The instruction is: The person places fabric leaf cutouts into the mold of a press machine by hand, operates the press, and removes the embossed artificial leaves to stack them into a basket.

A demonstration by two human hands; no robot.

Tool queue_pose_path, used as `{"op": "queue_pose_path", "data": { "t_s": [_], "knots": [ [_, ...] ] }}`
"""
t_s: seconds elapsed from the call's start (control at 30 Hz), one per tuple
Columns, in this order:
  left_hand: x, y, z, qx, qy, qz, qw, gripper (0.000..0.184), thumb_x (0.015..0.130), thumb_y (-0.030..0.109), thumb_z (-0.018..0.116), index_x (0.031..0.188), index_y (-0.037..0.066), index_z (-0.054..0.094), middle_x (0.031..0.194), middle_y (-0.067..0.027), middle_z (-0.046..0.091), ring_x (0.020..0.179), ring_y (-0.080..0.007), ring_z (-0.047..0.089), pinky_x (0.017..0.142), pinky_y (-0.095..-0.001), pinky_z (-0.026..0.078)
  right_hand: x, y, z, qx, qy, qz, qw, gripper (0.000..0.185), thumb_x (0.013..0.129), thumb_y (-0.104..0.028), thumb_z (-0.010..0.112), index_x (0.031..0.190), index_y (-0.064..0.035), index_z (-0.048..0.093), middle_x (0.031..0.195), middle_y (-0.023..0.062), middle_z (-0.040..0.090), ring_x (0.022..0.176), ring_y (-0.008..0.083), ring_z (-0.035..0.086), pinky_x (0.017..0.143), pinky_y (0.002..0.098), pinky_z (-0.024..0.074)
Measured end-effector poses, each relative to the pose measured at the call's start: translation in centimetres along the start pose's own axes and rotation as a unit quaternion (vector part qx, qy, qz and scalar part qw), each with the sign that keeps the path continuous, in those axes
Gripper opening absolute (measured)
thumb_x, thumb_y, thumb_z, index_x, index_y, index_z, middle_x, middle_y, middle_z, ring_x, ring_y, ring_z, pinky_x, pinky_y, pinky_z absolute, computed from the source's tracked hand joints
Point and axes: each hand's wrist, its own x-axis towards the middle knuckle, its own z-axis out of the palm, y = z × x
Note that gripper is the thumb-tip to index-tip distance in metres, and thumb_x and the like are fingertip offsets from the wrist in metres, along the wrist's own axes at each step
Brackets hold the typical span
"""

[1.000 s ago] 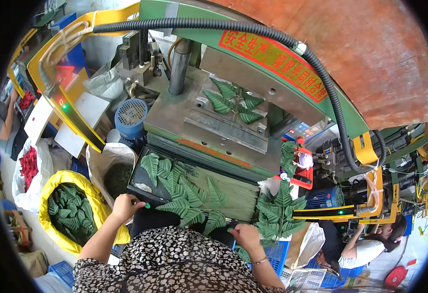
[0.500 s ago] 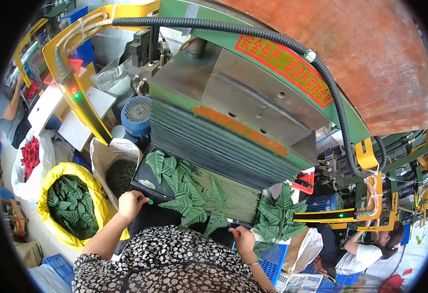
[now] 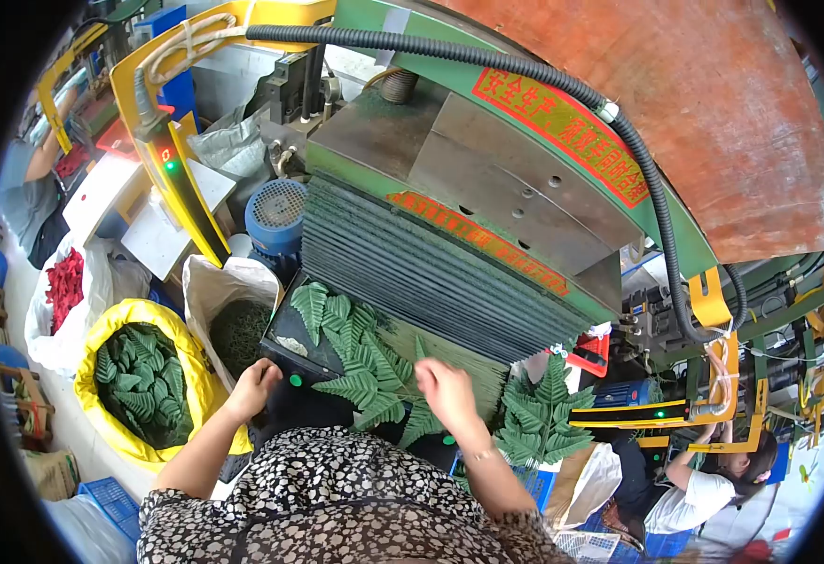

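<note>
Green artificial fern leaves lie overlapping on the bed of a press, some hanging over its front edge. My right hand is over the right part of these leaves, fingers curled, covering most of one leaf. Whether it grips that leaf is hidden. My left hand is at the bed's front left corner, fingers and thumb drawn together with nothing visible in them. Just right of it is a green button. A second green button shows below my right hand.
The ridged press head hangs above the bed. Yellow guard arms flank it. On the left stand a yellow sack of leaves and a white sack. More fern leaves hang at the right. A person sits beyond.
My right hand has moved up and left from the bed's front edge onto the leaves, uncovering the green button there. The left hand has shifted slightly off its button. The view has turned a little.
</note>
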Motion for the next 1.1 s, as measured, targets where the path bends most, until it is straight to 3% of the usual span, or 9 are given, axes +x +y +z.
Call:
{"op": "queue_pose_path", "data": {
  "t_s": [0.1,0.27,0.4,0.5,0.63,0.8,0.87,1.07,1.1],
  "knots": [
    [-0.3,2.0,0.7,-0.07,0.013,-0.043,0.997,0.024,0.103,0.022,0.05,0.086,0.005,0.056,0.064,0.0041,0.047,0.058,-0.0078,0.044,0.054,-0.0227,0.039,4.8,0.5,4.6,-0.152,0.038,-0.069,0.985,0.005,0.088,-0.013,0.064,0.089,-0.0103,0.068,0.082,0.0091,0.067,0.068,0.0305,0.065,0.062,0.0387,0.0526],
    [-0.6,3.3,0.5,-0.05,0.003,-0.062,0.997,0.024,0.101,0.021,0.054,0.087,0.004,0.06,0.064,0.0024,0.049,0.061,-0.0061,0.045,0.055,-0.0211,0.037,7.1,1.3,5.7,-0.159,-0.043,-0.036,0.986,0.005,0.085,-0.014,0.068,0.089,-0.0103,0.067,0.081,0.0091,0.065,0.071,0.0312,0.065,0.063,0.0403,0.053],
    [-0.3,3.5,0.5,-0.02,0.052,-0.052,0.997,0.026,0.099,0.022,0.057,0.087,0.001,0.067,0.068,-0.0003,0.057,0.064,-0.0073,0.05,0.059,-0.0224,0.041,6.5,0.9,3.8,-0.064,-0.052,-0.002,0.997,0.008,0.083,-0.015,0.069,0.088,-0.0097,0.066,0.08,0.0085,0.064,0.071,0.0322,0.065,0.065,0.0423,0.0538],
    [0.3,3.7,0.4,-0.024,0.11,-0.033,0.993,0.028,0.097,0.022,0.06,0.086,-0.002,0.07,0.074,-0.0047,0.065,0.069,-0.011,0.056,0.068,-0.0264,0.046,6.6,0.3,2.6,-0.041,-0.026,-0.044,0.998,0.009,0.083,-0.017,0.068,0.088,-0.0111,0.063,0.085,0.0118,0.063,0.071,0.0342,0.065,0.063,0.0461,0.0531],
    [0.6,4.3,0.1,0.016,0.125,-0.033,0.991,0.028,0.096,0.021,0.061,0.086,-0.004,0.069,0.078,-0.0084,0.068,0.075,-0.0145,0.059,0.077,-0.03,0.048,6.9,0.9,4.7,-0.122,0.015,-0.066,0.99,0.011,0.079,-0.011,0.072,0.089,-0.0127,0.066,0.078,0.0064,0.063,0.067,0.0269,0.064,0.062,0.0407,0.0523],
    [0.4,3.6,-0.1,0.019,0.139,-0.014,0.99,0.027,0.096,0.02,0.061,0.087,-0.004,0.069,0.078,-0.011,0.068,0.076,-0.0159,0.06,0.079,-0.0307,0.047,7.2,1.1,6.6,-0.137,-0.016,-0.043,0.99,0.013,0.076,-0.011,0.076,0.086,-0.012,0.067,0.079,0.0061,0.063,0.067,0.0251,0.064,0.062,0.0403,0.0524],
    [0.1,3.2,-0.4,0.016,0.151,-0.023,0.988,0.028,0.096,0.02,0.06,0.083,-0.004,0.068,0.076,-0.0115,0.067,0.075,-0.0166,0.06,0.078,-0.0312,0.047,6.9,1.0,5.8,-0.077,-0.012,-0.033,0.996,0.012,0.076,-0.012,0.076,0.084,-0.0116,0.068,0.079,0.0062,0.064,0.066,0.0251,0.064,0.061,0.0386,0.0529],
    [1.8,0.3,-0.8,0.065,0.226,-0.01,0.972,0.033,0.097,0.021,0.059,0.076,-0.003,0.064,0.071,-0.0121,0.063,0.072,-0.0184,0.059,0.074,-0.0332,0.047,6.7,-2.9,-0.3,-0.001,0.019,-0.081,0.997,0.008,0.077,-0.009,0.077,0.081,-0.0091,0.07,0.082,0.0062,0.067,0.065,0.0197,0.065,0.06,0.0312,0.0543],
    [1.8,0.6,-1.2,0.068,0.23,-0.018,0.971,0.033,0.096,0.022,0.059,0.074,-0.003,0.062,0.07,-0.0152,0.063,0.072,-0.0227,0.061,0.072,-0.0349,0.048,6.5,-4.6,-2.7,0.045,0.08,-0.093,0.991,0.007,0.08,-0.007,0.076,0.083,-0.0069,0.069,0.084,0.0064,0.068,0.066,0.0171,0.066,0.061,0.0286,0.0547]
  ]
}}
